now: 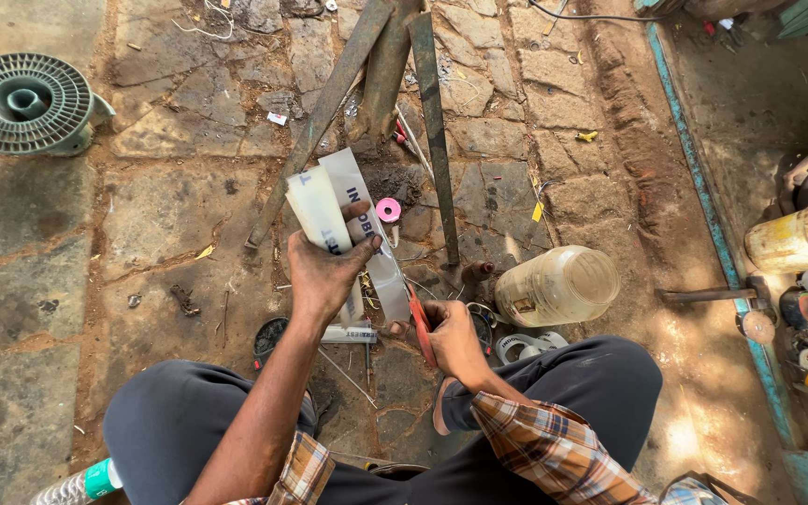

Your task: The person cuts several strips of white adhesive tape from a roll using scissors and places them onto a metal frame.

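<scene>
Translucent plastic strip (353,220) w/ dark print sits at centre frame, folded over into two bands that fan up toward 12 o'clock; my left hand (324,271) has its grip clamped on the strip, thumb across the front, fingers wrapped behind. The lower end of the strip runs down toward 5 o'clock, to my right hand (449,339). That hand's grip is closed on red-handled scissors (420,327), blades meeting the strip's lower end; can't tell if the blades are parted or shut.

Around it, on the stone floor (180,187): a small pink tape roll (388,209) just at 2 o'clock from the left hand, touching nothing I can see. A clear plastic jar (558,285) lies on its side at 3 o'clock, near the right hand. Three rusty metal bars (432,122) lean together at 12 o'clock, behind the strip. A green round fan guard (22,103) is well apart at 10 o'clock. A green-capped bottle (86,482) pokes in at 8 o'clock by my left knee. Cluttered discs and a yellow drum (801,238) sit far off at 3 o'clock
</scene>
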